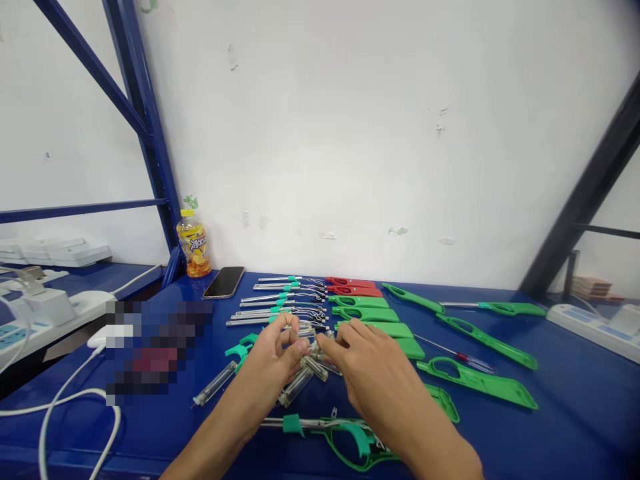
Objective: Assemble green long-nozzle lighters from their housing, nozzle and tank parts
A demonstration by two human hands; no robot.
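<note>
My left hand [277,360] and my right hand [367,363] meet over a small pile of clear lighter fuel tanks [296,388]. Thumb and fingers are curled in on both; what lies between the fingertips is too small and covered to make out. Just in front, an opened green lighter shell [345,457] holds a metal rod and a teal trigger [360,437]. Loose teal triggers [242,349] and a single clear tank [215,385] lie left of my left hand. Behind the hands, metal lighter rods [273,303] with wires line up beside red handles [354,291] and green handles [367,314].
Several green half shells [487,340] and a screwdriver [465,358] lie to the right. A phone [224,283] and a drink bottle [193,247] stand at the back left. White cables [50,402] cross the left side; a power strip [590,337] is far right.
</note>
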